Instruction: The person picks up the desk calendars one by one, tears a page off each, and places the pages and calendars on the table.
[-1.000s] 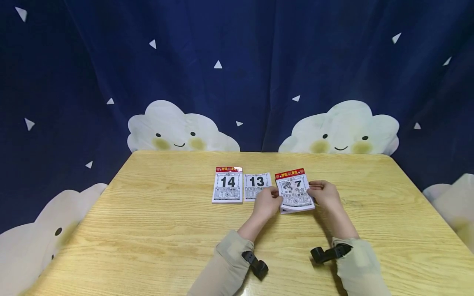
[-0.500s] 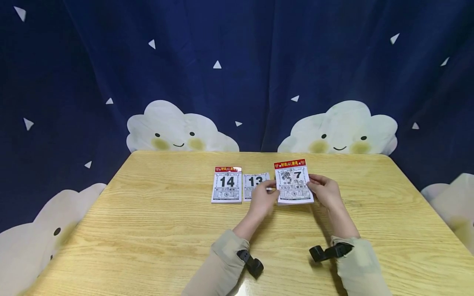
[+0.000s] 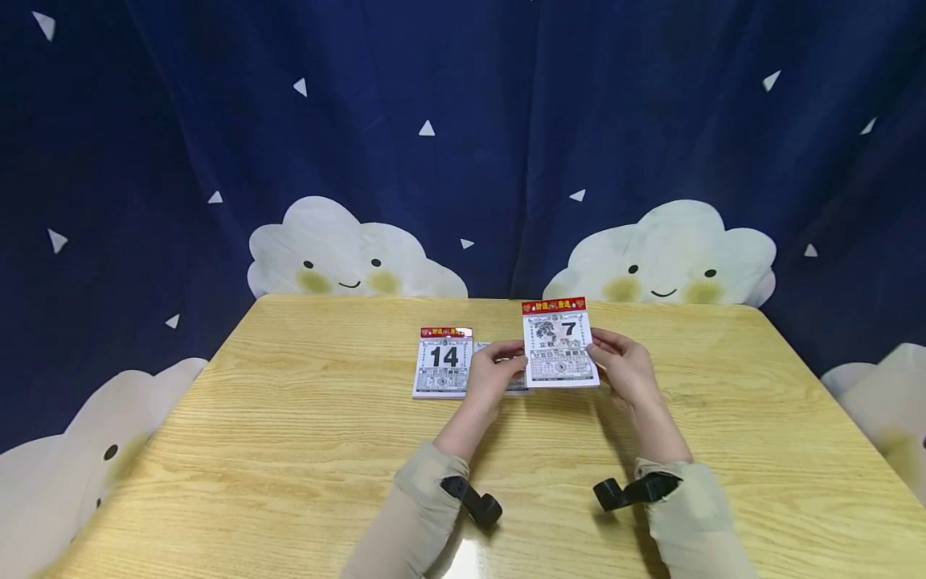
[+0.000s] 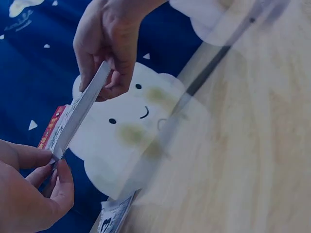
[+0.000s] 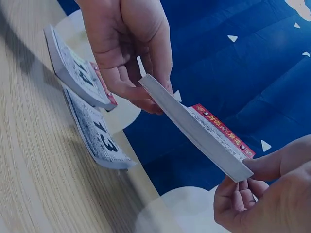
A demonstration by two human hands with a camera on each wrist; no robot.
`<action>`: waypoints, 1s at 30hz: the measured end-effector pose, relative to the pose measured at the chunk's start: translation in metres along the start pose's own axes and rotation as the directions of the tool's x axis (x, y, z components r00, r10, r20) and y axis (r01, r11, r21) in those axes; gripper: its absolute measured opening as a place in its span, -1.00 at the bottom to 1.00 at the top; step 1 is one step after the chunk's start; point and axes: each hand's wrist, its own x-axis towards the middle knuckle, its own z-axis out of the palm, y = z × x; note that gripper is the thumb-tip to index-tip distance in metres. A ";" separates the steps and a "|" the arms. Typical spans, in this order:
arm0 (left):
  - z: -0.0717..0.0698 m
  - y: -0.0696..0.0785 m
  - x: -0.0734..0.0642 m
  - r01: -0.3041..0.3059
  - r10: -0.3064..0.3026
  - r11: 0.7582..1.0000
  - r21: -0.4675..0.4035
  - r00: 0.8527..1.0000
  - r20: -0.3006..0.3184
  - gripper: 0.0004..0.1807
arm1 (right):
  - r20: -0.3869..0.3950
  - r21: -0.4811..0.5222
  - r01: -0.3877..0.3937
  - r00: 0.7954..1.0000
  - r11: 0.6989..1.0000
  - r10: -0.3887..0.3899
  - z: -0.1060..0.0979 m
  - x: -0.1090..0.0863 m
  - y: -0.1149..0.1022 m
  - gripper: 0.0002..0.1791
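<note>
1. Basically, biggest risk I see: leaves of the 7 calendar pad (image 3: 560,350) fanning or creasing. Cause would be my pinching only the side edges and one side pulling harder.
2. A pale sliver (image 5: 141,65) sticks up at the pad's corner by my left grip (image 3: 490,374); could be a loose leaf, can't tell. Might tear if my fingers drag on it.
3. Possible bump: 13 calendar stack (image 5: 95,128) sits on the bench (image 3: 289,450) low beside my left grip, curled at one end. Lowering the pad too far left could catch or shove it.
4. Tilt or drop risk: if my right grip (image 3: 628,370) slackens, that side would likely sag, pad being held by both edges only.
5. Pad position: raised off the bench, red header (image 3: 553,305) at the far end, partly in front of 13 in the head view. 14 calendar pad (image 3: 443,362) lies left of 13, apart from my grips.
6. Left grip: narrow, thumb on the front, fingers behind, pinching the pad's left edge.
7. Right grip: same, about pad-thick, pinching the right edge.
</note>
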 end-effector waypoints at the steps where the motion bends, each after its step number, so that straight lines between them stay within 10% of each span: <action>1: -0.002 0.001 0.001 0.009 -0.009 1.000 -0.009 1.000 0.003 -0.70 | 0.001 0.003 0.000 1.000 1.000 0.000 0.002 0.000 0.000 -0.48; 10: -0.022 0.009 0.005 0.048 -0.047 0.999 -0.021 0.998 0.029 -0.68 | 0.027 -0.022 0.044 0.999 0.999 -0.043 0.013 0.002 0.003 -0.49; 20: -0.037 0.011 0.009 0.073 -0.068 0.994 -0.076 0.996 0.055 -0.58 | 0.091 0.071 0.150 0.984 0.986 -0.156 -0.005 0.059 0.069 -0.43; 30: -0.046 0.013 0.013 0.105 -0.089 0.982 -0.159 0.990 0.108 -0.55 | 0.111 0.060 0.137 0.984 0.989 -0.143 0.019 0.009 0.013 -0.51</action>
